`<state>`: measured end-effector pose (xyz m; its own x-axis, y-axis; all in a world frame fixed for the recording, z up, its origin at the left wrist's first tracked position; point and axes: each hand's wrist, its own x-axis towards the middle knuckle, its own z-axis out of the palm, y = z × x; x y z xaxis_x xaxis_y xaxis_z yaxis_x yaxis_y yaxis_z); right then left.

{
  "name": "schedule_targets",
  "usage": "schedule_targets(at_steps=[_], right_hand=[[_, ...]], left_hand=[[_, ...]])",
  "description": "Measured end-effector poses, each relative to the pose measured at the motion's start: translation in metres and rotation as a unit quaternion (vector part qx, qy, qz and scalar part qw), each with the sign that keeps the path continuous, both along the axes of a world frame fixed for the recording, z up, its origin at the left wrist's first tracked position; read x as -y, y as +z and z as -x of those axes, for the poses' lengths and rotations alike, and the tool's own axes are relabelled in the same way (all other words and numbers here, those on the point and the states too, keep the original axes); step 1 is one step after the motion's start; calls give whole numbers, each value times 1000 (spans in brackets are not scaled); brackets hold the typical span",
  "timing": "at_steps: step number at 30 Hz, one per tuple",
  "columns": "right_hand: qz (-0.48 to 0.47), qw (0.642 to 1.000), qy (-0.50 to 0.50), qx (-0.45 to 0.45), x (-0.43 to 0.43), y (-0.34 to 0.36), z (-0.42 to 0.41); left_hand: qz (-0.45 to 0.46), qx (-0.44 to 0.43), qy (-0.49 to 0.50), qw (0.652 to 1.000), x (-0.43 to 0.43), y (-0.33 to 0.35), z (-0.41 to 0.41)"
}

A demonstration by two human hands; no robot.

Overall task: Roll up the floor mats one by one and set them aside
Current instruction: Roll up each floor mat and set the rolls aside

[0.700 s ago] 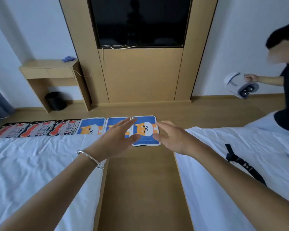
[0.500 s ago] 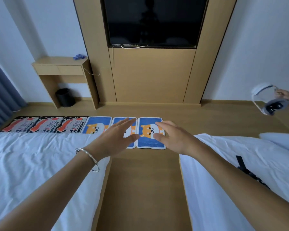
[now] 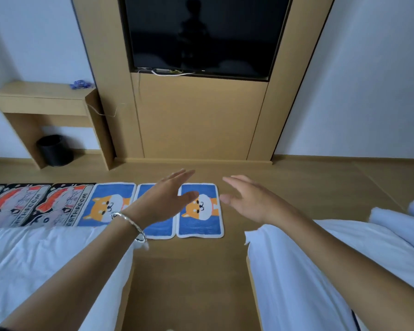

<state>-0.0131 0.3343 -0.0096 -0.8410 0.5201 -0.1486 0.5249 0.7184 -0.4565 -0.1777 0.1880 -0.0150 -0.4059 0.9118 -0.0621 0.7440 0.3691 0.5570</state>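
A row of small floor mats lies flat on the wooden floor beyond the two beds. The rightmost is a blue mat with an orange dog (image 3: pixel 201 220); a second blue dog mat (image 3: pixel 159 229) is partly hidden behind my left hand, and a third (image 3: pixel 105 204) lies left of it. Further left are black mats printed BATHROOM (image 3: pixel 65 204). My left hand (image 3: pixel 164 199), with a silver bracelet on the wrist, is stretched out in the air with straight fingers. To the right of the rightmost mat, my right hand (image 3: pixel 249 199) is also held out with fingers spread, holding nothing.
White bedding covers a bed on the left (image 3: pixel 46 263) and a bed on the right (image 3: pixel 320 271), with a narrow wooden aisle (image 3: pixel 189 283) between. A wooden TV panel (image 3: pixel 201 120) stands ahead. A desk (image 3: pixel 41 99) with a black bin (image 3: pixel 54 150) under it is at the back left.
The view has swung left and tilted, so the other person and the headset at the right have left the frame. Both hands stay outstretched and have spread slightly apart.
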Motion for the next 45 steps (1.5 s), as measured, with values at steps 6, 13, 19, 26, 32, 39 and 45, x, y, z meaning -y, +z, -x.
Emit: schedule_targets(at_steps=[6,13,19,26,32,39,45], right_hand=[[-16,999,-44,-10,-65,17,70],[-11,998,-61,14,-120,8,111],[12,998,-51,19,-178,-14,146],[36,999,10,13,-278,-49,210],[83,993,69,39,-387,-102,272],[143,979,77,121,-469,-223,310],[184,968,59,163,-497,-354,330]], left_hand=[[-6,-23,-48,999,-83,9,77],[10,-15,-89,996,-152,1,126],[13,0,-91,996,-209,-20,160],[29,-13,-39,999,-292,-45,206],[62,14,48,997,-377,-89,245],[157,41,77,984,-450,-201,279],[237,46,39,970,-488,-335,319]])
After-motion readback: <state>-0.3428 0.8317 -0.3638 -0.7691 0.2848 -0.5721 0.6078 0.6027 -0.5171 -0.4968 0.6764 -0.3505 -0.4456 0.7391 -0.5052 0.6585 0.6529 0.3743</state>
